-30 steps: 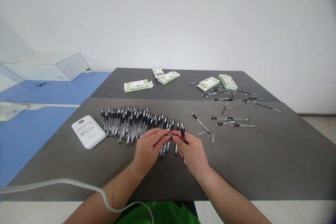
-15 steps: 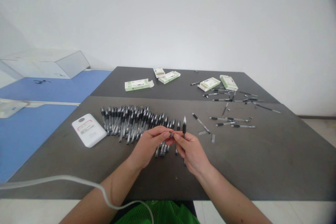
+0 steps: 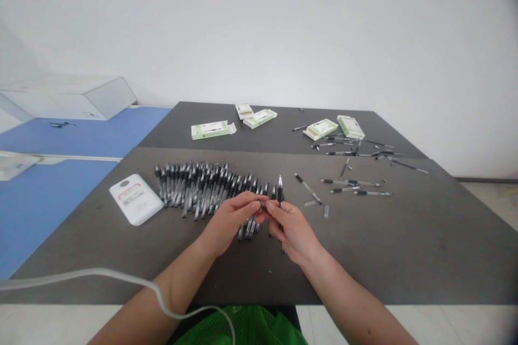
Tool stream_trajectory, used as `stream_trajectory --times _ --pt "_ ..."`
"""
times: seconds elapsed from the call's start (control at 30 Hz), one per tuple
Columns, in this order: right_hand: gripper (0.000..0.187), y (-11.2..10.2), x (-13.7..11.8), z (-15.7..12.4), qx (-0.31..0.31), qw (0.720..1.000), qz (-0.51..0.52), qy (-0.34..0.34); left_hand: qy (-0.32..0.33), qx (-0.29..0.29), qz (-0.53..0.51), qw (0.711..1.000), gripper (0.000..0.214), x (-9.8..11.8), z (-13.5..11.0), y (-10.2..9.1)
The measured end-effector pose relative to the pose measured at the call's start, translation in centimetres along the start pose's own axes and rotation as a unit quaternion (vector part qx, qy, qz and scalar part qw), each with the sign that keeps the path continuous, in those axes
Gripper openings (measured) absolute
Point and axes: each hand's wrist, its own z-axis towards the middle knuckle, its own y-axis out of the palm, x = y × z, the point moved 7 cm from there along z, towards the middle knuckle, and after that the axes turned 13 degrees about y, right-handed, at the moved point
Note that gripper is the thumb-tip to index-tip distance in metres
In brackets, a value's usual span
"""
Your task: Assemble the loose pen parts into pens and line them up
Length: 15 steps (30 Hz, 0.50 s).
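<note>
Over the near middle of the table, my left hand (image 3: 234, 219) and my right hand (image 3: 297, 226) meet fingertip to fingertip. Both pinch a small dark piece (image 3: 263, 206), mostly covered by the fingers and too small to make out. My right hand also grips an uncapped gel pen (image 3: 280, 188) with a black grip; its tip points away from me and its rear end shows below the fingers. Just beyond and left of my hands lies a wide row of capped black gel pens (image 3: 198, 188), some partly hidden by my left hand.
Loose pen bodies (image 3: 372, 193), refills and clear caps (image 3: 326, 211) lie scattered on the right. Several green-and-white pen boxes (image 3: 212, 130) rest at the back. A white badge-like case (image 3: 135, 199) sits left. A pale cable (image 3: 101, 275) crosses my left forearm.
The whole view has shifted slightly. Both hands keep their pinch, and the small piece and pen between them have turned only a little.
</note>
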Motion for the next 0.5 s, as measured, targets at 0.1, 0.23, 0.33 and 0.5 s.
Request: stream_trajectory --times 0.1,0.23,0.33,0.5 --pt "0.033 0.4 0.0 -0.1 -0.026 1.000 -0.007 0.005 0.022 0.024 0.008 0.999 0.017 0.4 0.1 -0.4" --pt "0.040 -0.7 -1.0 -0.4 0.034 0.997 -0.024 -0.071 -0.018 0.152 -0.151 0.977 0.019 -0.5 0.3 -2.0" --pt "0.033 -1.3 -1.7 -0.8 0.079 0.982 -0.120 -0.122 -0.042 0.208 -0.239 0.948 0.016 -0.9 0.6 -2.7" --pt "0.024 -0.3 -2.4 -1.3 0.103 0.911 -0.351 -0.191 -0.076 0.211 -0.301 0.927 0.014 -1.0 0.7 -2.6"
